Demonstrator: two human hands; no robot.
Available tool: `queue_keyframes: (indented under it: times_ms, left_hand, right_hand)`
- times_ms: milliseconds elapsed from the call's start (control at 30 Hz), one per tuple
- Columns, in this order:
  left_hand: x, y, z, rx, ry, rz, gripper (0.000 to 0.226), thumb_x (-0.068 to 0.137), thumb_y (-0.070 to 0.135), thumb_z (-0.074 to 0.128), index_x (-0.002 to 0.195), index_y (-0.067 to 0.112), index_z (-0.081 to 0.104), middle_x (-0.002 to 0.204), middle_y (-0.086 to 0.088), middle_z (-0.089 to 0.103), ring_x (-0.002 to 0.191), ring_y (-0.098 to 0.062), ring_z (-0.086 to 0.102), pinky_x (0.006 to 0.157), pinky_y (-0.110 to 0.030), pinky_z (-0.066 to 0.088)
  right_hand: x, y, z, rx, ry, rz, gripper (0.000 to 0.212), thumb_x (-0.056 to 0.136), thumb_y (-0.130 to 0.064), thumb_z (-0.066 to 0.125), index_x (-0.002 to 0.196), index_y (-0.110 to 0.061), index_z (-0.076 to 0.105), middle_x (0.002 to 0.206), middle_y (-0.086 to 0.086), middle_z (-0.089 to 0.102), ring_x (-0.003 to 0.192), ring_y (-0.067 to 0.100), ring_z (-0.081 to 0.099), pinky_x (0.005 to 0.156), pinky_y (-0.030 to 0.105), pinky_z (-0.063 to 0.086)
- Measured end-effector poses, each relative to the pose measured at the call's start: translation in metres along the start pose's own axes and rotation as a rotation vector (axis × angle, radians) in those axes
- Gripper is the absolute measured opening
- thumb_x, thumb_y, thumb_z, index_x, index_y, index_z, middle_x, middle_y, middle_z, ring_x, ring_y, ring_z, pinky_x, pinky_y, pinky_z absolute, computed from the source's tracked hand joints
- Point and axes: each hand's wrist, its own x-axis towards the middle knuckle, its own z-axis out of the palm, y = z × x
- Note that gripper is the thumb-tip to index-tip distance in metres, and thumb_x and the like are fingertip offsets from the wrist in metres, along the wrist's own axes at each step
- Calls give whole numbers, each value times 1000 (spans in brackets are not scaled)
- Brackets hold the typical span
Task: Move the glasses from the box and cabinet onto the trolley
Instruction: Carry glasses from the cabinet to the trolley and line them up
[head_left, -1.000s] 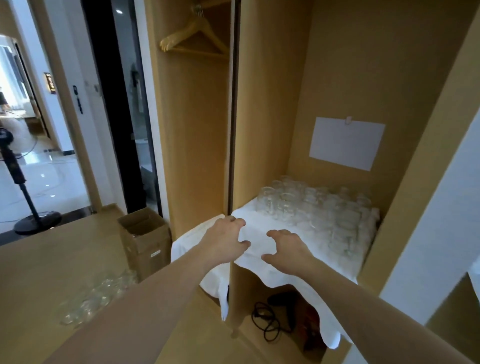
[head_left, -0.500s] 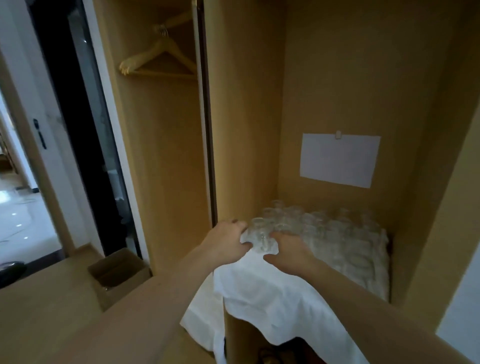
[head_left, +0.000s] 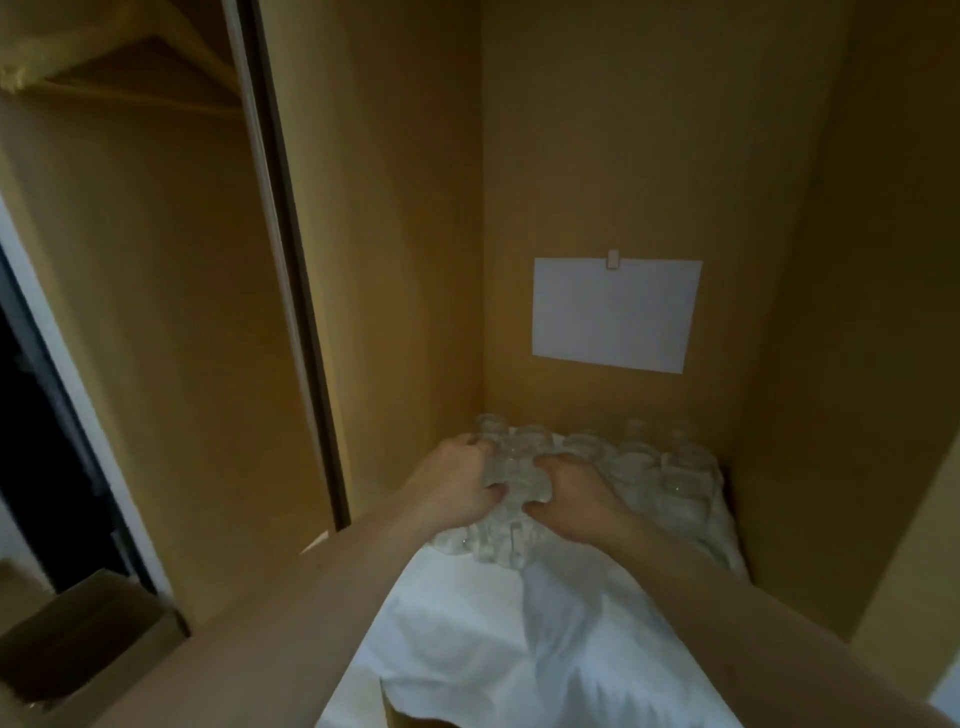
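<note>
A cardboard box (head_left: 88, 639) is seen at lower left, its contents unclear. Inside the cabinet (head_left: 649, 156), a white cloth (head_left: 519, 649) is draped over the shelf. One cluster of glasses (head_left: 511, 475) is clasped between the left hand (head_left: 457, 488) and right hand (head_left: 576, 499); more glasses (head_left: 680, 467) are stood behind, below a white sheet (head_left: 615, 314).

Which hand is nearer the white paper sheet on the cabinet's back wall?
Right. The right hand is below the paper sheet, slightly left of it; the left hand is farther left, by the cabinet's side wall.
</note>
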Motion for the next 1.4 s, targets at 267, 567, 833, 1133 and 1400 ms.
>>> queue_keyframes:
  times_ms: [267, 567, 833, 1133, 1400]
  left_hand:
    - [108, -24, 8, -3, -79, 168, 55, 91, 46, 65, 136, 14, 57, 126, -12, 58, 119, -34, 57, 95, -37, 50]
    - [189, -34, 38, -47, -164, 287, 55, 92, 49, 60, 139, 21, 56, 137, -5, 56, 125, -31, 55, 83, -31, 42]
    - [240, -17, 80, -188, -255, 339, 58, 90, 46, 65, 141, 20, 57, 139, -3, 55, 127, -27, 54, 102, -38, 50]
    - [310, 3, 123, -147, -308, 277, 64, 91, 44, 66, 148, 21, 50, 144, -8, 52, 127, -29, 54, 104, -39, 49]
    - [358, 21, 165, -134, -388, 247, 66, 91, 43, 68, 148, 16, 48, 143, -11, 52, 129, -29, 52, 103, -37, 48]
  right_hand:
    - [60, 25, -11, 21, 87, 194, 49, 85, -46, 66, 130, -27, 61, 130, 2, 63, 119, 25, 60, 96, 35, 52]
    - [97, 52, -18, -7, 136, 413, 60, 87, -43, 69, 141, -20, 55, 140, 5, 58, 127, 24, 55, 101, 33, 48]
    - [115, 104, -25, -35, 148, 567, 68, 88, -46, 70, 147, -22, 48, 143, 7, 54, 129, 26, 52, 104, 33, 45]
    - [176, 164, -34, -55, 84, 550, 72, 86, -46, 72, 149, -21, 46, 145, 10, 52, 132, 31, 50, 106, 39, 46]
    - [226, 197, -42, -146, -104, 429, 58, 83, -34, 76, 134, -14, 56, 133, 11, 56, 119, 30, 57, 97, 42, 52]
